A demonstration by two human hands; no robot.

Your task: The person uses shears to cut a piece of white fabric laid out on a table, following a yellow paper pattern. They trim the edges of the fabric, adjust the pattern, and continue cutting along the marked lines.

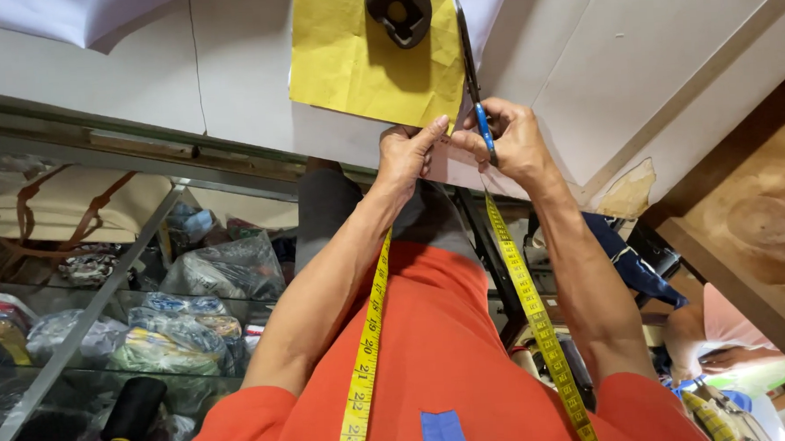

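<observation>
Left hand (404, 153) fingers pinching yellow paper (366, 65) corner, right hand (509, 138) fingers clenched around scissors (473, 82), dark weight (398, 11) beyond fingers, on white counter (671, 63)

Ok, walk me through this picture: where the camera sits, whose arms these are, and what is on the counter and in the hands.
There is no machine here. The camera is worn on a person's head and looks down, so the orange shirt and both bare arms are the wearer's own. A yellow tape measure hangs round the neck, down both sides of the chest. On the white counter lies a yellow sheet of paper, with a dark weight resting on it. The left hand pinches the sheet's near corner. The right hand holds blue-handled scissors along the sheet's right edge. Below the counter, glass shelves hold bagged fabric.
</observation>
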